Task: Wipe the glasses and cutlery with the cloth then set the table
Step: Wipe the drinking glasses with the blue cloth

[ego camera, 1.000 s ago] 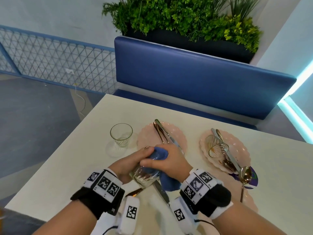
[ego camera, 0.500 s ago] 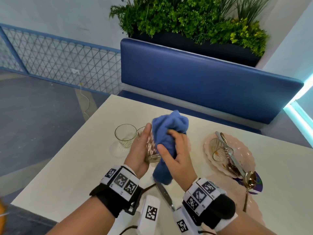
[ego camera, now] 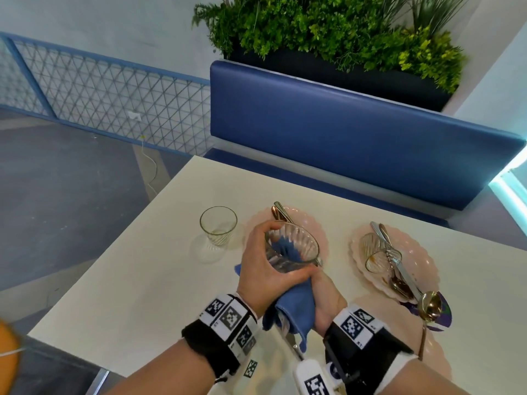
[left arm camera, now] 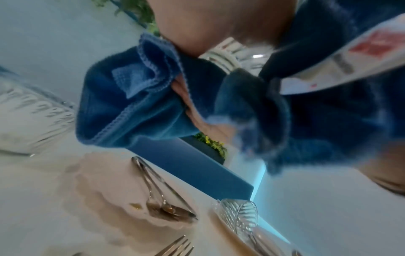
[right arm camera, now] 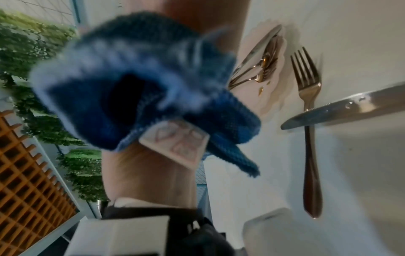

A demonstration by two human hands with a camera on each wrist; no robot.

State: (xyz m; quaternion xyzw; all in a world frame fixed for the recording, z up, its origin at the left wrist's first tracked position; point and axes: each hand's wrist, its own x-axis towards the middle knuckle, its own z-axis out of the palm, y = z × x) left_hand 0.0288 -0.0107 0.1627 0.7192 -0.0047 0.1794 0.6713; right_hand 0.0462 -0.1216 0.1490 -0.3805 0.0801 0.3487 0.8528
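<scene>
Left hand point(ego camera: 263, 269) curled round a glass point(ego camera: 291, 248), held up over the near plate. Right hand point(ego camera: 323, 295) gripping the blue cloth point(ego camera: 293, 305) under it. Three glasses, three pink plates. One fork point(right arm camera: 308, 110) and knife point(right arm camera: 342, 109) on the white table point(ego camera: 137, 269). Blue bench point(ego camera: 342, 132) and plants behind.

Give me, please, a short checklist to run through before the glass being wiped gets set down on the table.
1. Left hand grips the ribbed glass: ok.
2. Right hand holds the blue cloth against the glass base: ok.
3. Cloth out of the glass: not ok, blue shows through its wall.
4. Glass wiped clean: cannot tell.
5. Bare table near the upright glass for placing: ok.
6. Other glass wiped: not ok, it lies on the pink plate with brown residue.
</scene>
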